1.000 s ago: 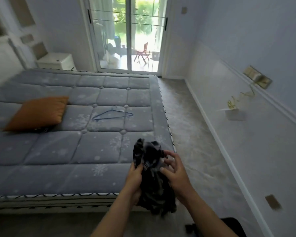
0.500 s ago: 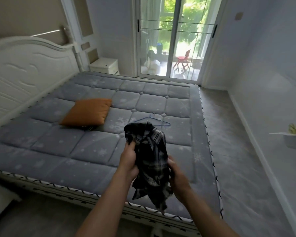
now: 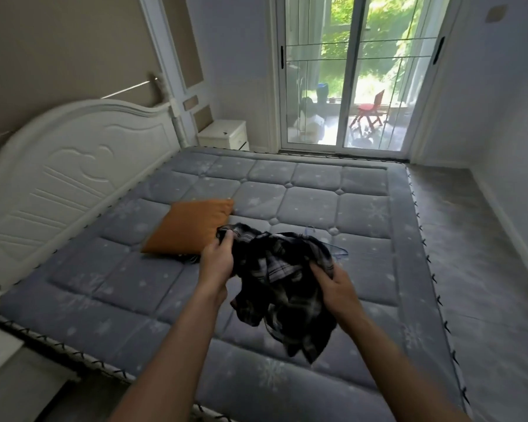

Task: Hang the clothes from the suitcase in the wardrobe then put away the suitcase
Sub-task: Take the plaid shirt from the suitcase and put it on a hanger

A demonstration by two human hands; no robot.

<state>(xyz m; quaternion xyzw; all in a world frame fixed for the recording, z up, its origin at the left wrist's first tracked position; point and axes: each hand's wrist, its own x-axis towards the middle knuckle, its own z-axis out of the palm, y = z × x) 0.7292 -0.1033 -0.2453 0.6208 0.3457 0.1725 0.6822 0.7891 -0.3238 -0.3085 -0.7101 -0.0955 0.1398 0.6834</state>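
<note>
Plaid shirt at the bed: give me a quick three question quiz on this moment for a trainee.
1. Multiple choice: what do the left hand and the right hand grip? A the plaid shirt, B a towel, C a suitcase.
2. True or false: the blue hanger lies on the mattress, partly hidden behind the shirt.
3. Short answer: what lies on the mattress just left of the left hand?
Key: 1 A. 2 True. 3 The orange cushion.
</note>
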